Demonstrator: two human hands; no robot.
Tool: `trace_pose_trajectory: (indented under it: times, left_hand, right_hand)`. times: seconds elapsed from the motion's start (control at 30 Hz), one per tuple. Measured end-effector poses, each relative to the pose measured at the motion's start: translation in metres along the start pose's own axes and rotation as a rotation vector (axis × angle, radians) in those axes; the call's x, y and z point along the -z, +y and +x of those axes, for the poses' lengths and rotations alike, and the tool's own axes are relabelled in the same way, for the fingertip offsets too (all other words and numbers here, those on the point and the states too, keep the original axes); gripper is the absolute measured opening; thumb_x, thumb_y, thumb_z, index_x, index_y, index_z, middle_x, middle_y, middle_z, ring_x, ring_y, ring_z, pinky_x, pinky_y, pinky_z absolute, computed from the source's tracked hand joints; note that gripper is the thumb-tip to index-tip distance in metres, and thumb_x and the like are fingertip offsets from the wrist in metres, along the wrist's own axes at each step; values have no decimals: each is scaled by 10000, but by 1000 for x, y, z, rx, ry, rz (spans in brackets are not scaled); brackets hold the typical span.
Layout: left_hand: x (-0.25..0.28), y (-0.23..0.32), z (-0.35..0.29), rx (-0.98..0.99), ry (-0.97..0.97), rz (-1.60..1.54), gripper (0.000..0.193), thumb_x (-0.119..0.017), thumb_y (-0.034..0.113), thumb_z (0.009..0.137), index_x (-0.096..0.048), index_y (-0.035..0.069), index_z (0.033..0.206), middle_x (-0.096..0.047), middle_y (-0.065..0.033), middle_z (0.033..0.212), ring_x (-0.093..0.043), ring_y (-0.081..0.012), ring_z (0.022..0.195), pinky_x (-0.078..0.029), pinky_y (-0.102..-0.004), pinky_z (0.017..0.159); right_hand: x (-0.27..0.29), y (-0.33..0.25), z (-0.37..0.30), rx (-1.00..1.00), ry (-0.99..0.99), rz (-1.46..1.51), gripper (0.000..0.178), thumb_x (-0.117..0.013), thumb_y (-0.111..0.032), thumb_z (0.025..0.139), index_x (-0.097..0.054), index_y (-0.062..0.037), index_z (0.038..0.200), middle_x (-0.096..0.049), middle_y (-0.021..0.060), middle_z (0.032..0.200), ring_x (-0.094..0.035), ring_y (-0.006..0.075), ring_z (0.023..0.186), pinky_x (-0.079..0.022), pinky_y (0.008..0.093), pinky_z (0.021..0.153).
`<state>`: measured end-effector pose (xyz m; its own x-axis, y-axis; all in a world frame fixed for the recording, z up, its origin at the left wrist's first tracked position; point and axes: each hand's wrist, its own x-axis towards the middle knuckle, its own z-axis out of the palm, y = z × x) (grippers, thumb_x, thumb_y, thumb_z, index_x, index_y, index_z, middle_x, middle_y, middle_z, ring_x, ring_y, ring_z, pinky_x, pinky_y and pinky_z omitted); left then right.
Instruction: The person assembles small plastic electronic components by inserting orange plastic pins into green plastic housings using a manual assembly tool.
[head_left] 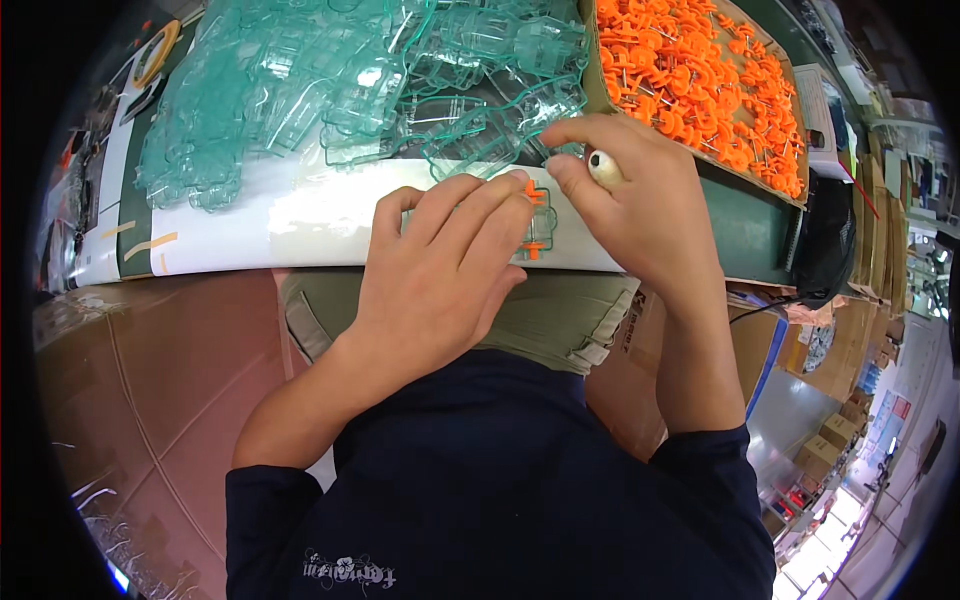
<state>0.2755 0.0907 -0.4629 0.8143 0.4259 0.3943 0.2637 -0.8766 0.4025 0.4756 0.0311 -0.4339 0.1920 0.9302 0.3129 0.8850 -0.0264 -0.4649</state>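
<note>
A small clear plastic part with teal edges (544, 216) lies on the white sheet, with an orange piece at its upper end and another at its lower end. My left hand (425, 255) covers its left side, the bent fingers and thumb closed against it. Just to the right is my right hand (650, 190), its rear fingers curled round a pale, rounded object with a dark end (603, 168); most of that object is hidden in the palm. The right thumb and index finger point toward the part and the heap beyond it.
A big heap of clear teal-edged plastic parts (270, 85) spreads over the far left and middle of the table. At the far right stands a cardboard box (597, 80) of orange plastic pieces with metal pins. The white sheet (320, 225) runs along the near edge.
</note>
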Motion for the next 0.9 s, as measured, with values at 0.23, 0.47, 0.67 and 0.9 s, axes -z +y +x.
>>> trace_pose_trajectory:
  times: [0.23,0.47,0.67,0.9]
  left_hand:
    - [-3,-6,-7,73,0,-2,522,-725,126,769,-550,71,1258,-584,-52,1308,-539,-235,1170,-371,-397,974]
    - [-4,-9,-9,75,1,-49,496,-702,73,779,-550,73,1250,-594,-63,1231,-543,-250,1136,-376,-389,974]
    - [-6,-11,-10,57,7,-91,481,-687,58,787,-553,64,1249,-597,-70,1199,-545,-260,1110,-382,-392,973]
    - [-2,-10,-1,40,2,-83,505,-680,37,779,-548,54,1267,-609,-74,1209,-547,-281,1100,-384,-405,981]
  right_hand:
    - [8,-23,-17,-135,-220,-31,310,-780,-175,820,-760,-86,1116,-743,59,937,-634,210,721,-500,297,677]
    - [0,-10,-44,-253,-229,81,368,-820,-163,801,-764,-84,1156,-734,75,898,-599,177,684,-479,286,651]
    - [-2,3,-55,-308,-145,245,353,-827,-108,797,-768,-65,1141,-696,62,809,-568,154,667,-464,276,634]
    - [20,17,-31,-315,-58,163,385,-802,-128,800,-752,-111,1181,-674,54,862,-586,185,681,-480,286,641]
